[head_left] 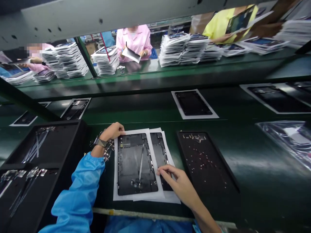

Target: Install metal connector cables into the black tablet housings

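Note:
A dark tablet back panel [136, 165] lies on a white sheet [116, 191] in front of me, with a second panel [159, 152] on its own sheet tucked under its right side. My left hand [112, 131], in a blue sleeve with a wristwatch, rests curled on the top left corner of the upper sheet. My right hand [175, 181] lies on the right edge of the upper sheet, fingers pressed together at its edge over the second panel.
A black tray [206, 161] dotted with tiny screws sits to the right. Black trays [43, 149] with thin strips and small parts stand at left. More panels [193, 103] on sheets lie on the belt beyond. People work behind stacked panels [173, 48] across the line. A plastic bag [289, 139] lies far right.

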A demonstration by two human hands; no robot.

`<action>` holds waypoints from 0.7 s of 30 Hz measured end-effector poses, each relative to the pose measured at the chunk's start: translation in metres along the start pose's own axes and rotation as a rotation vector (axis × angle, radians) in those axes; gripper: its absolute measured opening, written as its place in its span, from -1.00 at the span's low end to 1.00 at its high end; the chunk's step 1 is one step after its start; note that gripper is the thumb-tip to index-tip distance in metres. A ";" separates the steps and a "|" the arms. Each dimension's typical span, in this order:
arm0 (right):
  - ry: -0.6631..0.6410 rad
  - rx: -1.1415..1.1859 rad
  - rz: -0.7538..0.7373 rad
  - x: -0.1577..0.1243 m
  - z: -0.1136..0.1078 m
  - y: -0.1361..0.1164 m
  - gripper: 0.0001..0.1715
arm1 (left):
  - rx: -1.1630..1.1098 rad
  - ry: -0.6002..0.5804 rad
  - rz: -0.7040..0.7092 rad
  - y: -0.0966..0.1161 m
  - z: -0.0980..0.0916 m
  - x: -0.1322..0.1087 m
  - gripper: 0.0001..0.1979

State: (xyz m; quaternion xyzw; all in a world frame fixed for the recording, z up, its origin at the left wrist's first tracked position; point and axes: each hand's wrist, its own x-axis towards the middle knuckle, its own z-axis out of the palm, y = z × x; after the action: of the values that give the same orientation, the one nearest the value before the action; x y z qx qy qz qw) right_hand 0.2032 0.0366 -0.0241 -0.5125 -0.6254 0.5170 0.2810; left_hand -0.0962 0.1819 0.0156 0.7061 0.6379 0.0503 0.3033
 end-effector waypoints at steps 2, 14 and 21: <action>-0.012 -0.003 -0.006 -0.001 0.000 0.001 -0.67 | -0.014 -0.039 0.029 -0.001 -0.003 -0.001 -0.83; -0.029 0.018 -0.065 -0.002 0.004 0.005 -0.71 | -0.114 -0.252 -0.006 -0.001 -0.004 0.000 -0.78; 0.015 0.039 -0.093 -0.005 -0.001 0.002 -0.74 | -0.120 -0.218 0.056 0.012 -0.037 0.005 -0.72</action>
State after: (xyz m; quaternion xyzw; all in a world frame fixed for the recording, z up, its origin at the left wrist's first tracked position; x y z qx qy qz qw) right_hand 0.2067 0.0327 -0.0248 -0.4811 -0.6361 0.5118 0.3192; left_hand -0.1015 0.1997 0.0498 0.7053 0.5771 0.0198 0.4112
